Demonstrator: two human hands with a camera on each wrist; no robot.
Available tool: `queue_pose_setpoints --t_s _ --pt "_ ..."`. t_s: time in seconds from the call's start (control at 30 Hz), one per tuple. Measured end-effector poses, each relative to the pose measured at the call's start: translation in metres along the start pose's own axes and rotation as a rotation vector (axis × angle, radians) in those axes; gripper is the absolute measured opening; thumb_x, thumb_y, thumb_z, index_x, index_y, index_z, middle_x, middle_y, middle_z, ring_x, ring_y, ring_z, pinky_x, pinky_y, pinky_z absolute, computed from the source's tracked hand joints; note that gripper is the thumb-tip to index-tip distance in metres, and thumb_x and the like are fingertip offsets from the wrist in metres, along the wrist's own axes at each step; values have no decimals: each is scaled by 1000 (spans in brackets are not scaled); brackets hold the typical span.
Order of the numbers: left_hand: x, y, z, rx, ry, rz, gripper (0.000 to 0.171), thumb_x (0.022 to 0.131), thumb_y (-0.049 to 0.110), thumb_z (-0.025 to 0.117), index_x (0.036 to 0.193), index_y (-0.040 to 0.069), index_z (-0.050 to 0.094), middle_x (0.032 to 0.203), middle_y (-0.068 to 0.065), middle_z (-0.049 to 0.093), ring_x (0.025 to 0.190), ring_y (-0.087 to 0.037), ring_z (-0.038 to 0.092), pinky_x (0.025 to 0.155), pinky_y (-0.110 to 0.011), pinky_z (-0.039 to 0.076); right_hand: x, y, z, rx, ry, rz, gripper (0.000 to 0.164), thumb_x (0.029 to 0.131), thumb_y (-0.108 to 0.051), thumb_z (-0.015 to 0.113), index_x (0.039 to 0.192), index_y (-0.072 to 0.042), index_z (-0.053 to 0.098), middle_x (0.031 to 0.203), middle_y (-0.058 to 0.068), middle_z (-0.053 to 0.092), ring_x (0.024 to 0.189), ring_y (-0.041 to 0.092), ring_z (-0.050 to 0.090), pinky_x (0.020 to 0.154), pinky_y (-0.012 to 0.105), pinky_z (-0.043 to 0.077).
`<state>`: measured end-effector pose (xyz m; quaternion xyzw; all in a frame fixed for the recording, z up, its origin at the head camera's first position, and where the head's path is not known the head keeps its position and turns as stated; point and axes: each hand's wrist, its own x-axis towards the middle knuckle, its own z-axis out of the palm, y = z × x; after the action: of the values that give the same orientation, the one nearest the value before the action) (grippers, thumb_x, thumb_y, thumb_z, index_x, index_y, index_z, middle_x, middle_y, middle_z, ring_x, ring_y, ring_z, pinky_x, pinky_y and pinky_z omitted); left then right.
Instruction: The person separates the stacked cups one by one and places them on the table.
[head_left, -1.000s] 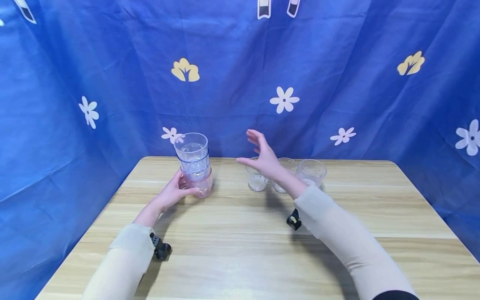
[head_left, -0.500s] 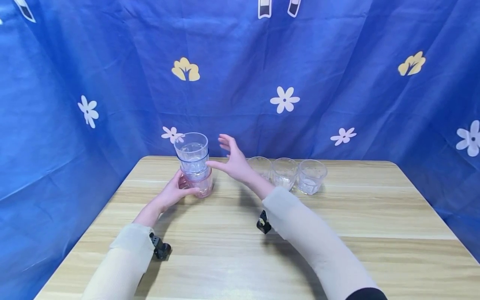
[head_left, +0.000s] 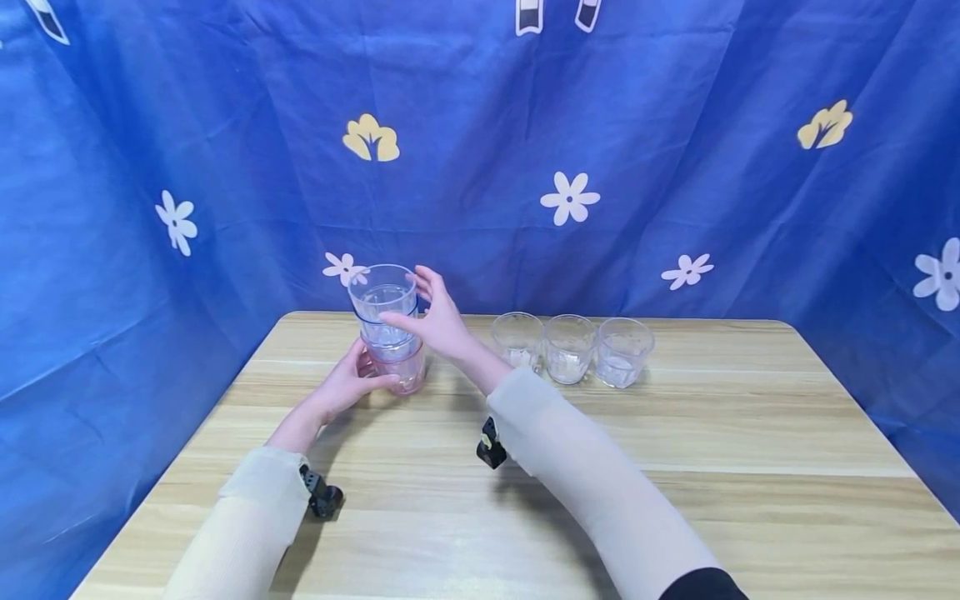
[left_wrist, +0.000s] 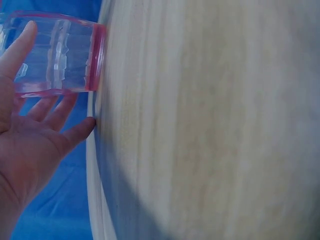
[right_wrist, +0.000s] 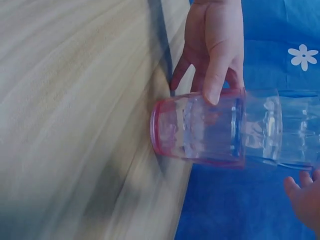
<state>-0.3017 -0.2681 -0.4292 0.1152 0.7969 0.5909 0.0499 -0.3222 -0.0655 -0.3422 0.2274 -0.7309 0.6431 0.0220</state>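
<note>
A stack of tumblers stands upright at the table's back left. Its lowest is a pink tumbler (head_left: 408, 377), with a blue-rimmed tumbler (head_left: 381, 335) nested in it and a clear tumbler (head_left: 372, 293) on top. My left hand (head_left: 347, 385) grips the pink tumbler low down, thumb in front and fingers behind, as the left wrist view also shows. Around the upper part of the stack reaches my right hand (head_left: 444, 323), its thumb across the front near the blue rim. In the right wrist view a gap shows between its fingertips (right_wrist: 292, 187) and the upper tumbler.
Three clear glasses, a left one (head_left: 517, 337), a middle one (head_left: 568, 350) and a right one (head_left: 624, 354), stand in a row along the back of the wooden table (head_left: 675, 450). A blue patterned curtain (head_left: 465, 167) hangs close behind the back edge.
My right hand has moved left from in front of the clear glasses to the upper part of the stack. The left hand and the stack have stayed in place.
</note>
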Motion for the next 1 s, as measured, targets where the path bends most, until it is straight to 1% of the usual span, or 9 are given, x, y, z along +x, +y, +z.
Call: queue_pose_setpoints --t_s 0.17,0.3,0.4,0.57,0.83,1.0 --pt "0 -1 1 -6 -9 2 91 86 1 70 155 9 11 144 -32 36 131 -45 37 110 -52 31 -1 3 4 -7 16 10 87 81 -16 80 150 -9 27 148 6 43 133 22 40 107 38 38" --pt "0 -1 1 -7 -13 9 91 87 1 70 155 8 10 144 -33 36 131 -45 37 110 -53 31 1 5 6 -38 16 -1 87 81 -17 81 150 -9 28 147 5 44 133 23 41 108 36 37" --pt "-1 -2 -1 -8 -10 8 92 86 0 70 155 8 10 144 -33 36 131 -45 37 110 -53 31 3 6 7 -66 6 -15 87 81 -19 81 150 -9 28 147 6 45 134 23 40 109 32 35" --pt "-1 -2 -2 -6 -3 3 94 85 0 71 155 8 9 143 -34 36 130 -46 38 110 -52 31 7 9 10 -77 -8 -24 85 81 -18 81 149 -9 29 145 7 47 134 22 40 109 28 33" --pt "1 -3 -1 22 -3 10 90 86 1 70 154 5 11 144 -34 34 131 -47 36 110 -53 31 9 9 10 -104 -12 -41 84 80 -18 82 147 -8 31 143 6 49 132 21 42 108 28 35" --pt "1 -3 -1 25 -1 9 90 86 1 70 154 5 11 144 -34 34 131 -48 36 110 -54 30 8 10 10 -121 -1 -40 85 80 -21 82 148 -9 31 143 4 49 132 20 42 109 28 34"
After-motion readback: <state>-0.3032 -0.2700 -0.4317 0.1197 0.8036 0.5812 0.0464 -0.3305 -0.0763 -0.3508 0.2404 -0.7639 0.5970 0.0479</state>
